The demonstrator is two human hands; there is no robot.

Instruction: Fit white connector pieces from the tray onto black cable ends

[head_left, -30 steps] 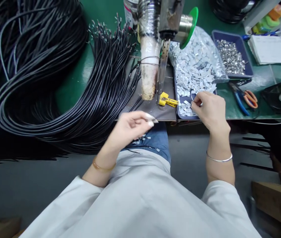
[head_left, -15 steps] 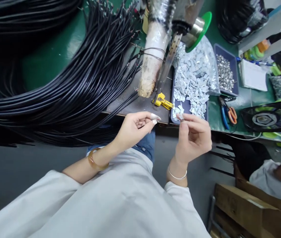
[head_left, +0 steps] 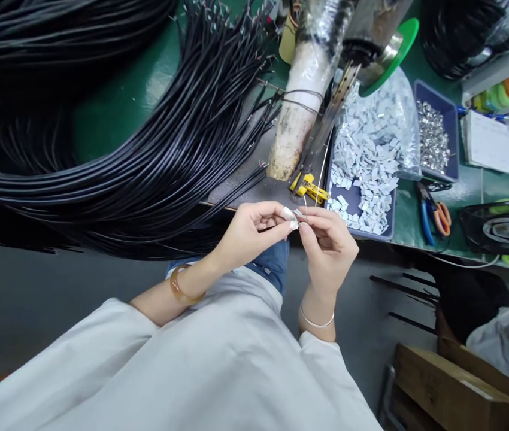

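My left hand is closed in a pinch, its thumb and forefinger tips wrapped in white. What it pinches is too small to make out. My right hand is closed too, its thumb and forefinger pinching a small pale flat piece right against the left fingertips. Just beyond the hands lies a yellow plastic clamp, under the tip of a metal guide. A thin silvery wire hangs down near the right fingers. Beside it, a blue-grey tray holds several similar pale pieces.
Bundles of black cable cover the left of the green bench. A wrapped tube hangs above the bench. To the right are a bin of metal parts, pliers, a fan and cardboard boxes. Another person sits there.
My right hand has moved left from beside the tray, bringing the pale piece to my left fingertips. The view has shifted, so the bench things appear farther right.
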